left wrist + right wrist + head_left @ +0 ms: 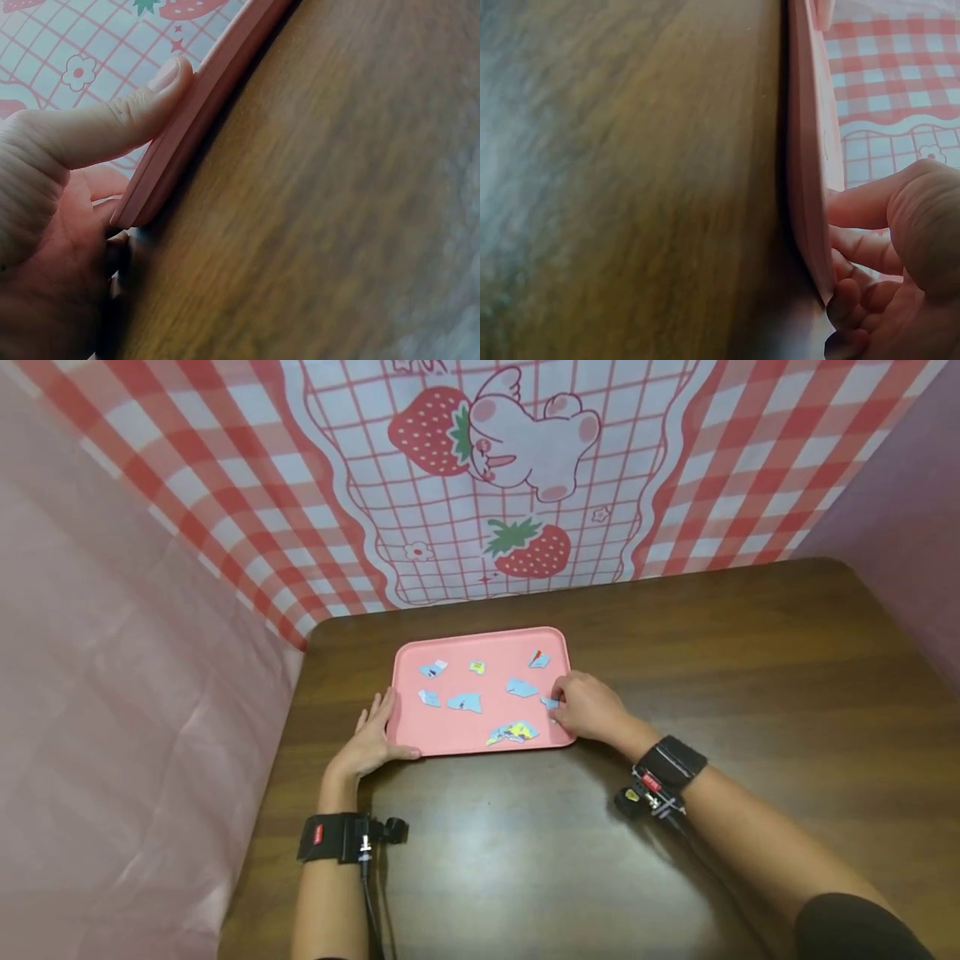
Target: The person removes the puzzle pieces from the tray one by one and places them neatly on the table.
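A pink tray (450,727) lies on the table with several flat, irregular picture puzzle pieces on it. At the tray's right side, my right hand (588,706) pinches a small light-blue puzzle piece (550,702) between thumb and fingers, partly covering it. My left hand (367,743) rests against the near left corner, its fingers along the left side and its thumb (127,124) on the front rim. Near the front edge lies a larger yellow and blue piece (513,732). A blue piece (521,687) sits left of my right hand. In the right wrist view, the tray rim hides the pinched piece.
More pieces lie on the tray: a blue one (465,702) in the middle, a small yellow one (477,667) and one with a red mark (539,659) farther back. The brown wooden table (480,843) meets a strawberry-patterned cloth (525,443) behind the tray.
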Demonstrator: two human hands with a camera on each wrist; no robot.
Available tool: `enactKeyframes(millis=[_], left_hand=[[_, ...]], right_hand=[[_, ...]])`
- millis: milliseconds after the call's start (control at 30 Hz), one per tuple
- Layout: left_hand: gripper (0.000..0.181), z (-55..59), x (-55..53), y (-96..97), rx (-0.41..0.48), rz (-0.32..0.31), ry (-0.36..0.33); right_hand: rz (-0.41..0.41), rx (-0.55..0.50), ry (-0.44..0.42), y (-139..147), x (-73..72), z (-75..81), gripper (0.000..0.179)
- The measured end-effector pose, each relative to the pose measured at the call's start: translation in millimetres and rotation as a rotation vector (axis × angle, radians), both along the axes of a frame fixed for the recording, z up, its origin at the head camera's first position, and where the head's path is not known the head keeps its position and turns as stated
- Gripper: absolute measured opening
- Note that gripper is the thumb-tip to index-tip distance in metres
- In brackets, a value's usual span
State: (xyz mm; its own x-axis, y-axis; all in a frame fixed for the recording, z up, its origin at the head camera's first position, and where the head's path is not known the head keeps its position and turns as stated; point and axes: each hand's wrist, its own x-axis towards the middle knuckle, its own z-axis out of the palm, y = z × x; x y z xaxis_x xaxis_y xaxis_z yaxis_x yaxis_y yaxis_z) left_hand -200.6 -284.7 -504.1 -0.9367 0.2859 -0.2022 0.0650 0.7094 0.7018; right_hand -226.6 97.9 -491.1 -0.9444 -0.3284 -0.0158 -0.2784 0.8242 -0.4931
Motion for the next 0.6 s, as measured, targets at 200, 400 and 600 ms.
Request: enactKeyframes(millis=[200,400,600], left_hand=[[0.127,-1.5,-0.5,-0.7,0.007,0.002,-0.007],[0.126,-1.7,0.0,-2.2,0.002,0.002,0.001],[0.125,-1.3,-0.6,-2.5,0.001,-0.002,0.001]], right_hand=[[-0.026,-0.083,-0.059,1.9,-3.0,2.2,0.017],[-0.046,-0.234,-0.083,6.1,-8.5,-1.3,0.009],[-0.080,-0.299,-0.111,10.8,-13.0,0.7,0.008]])
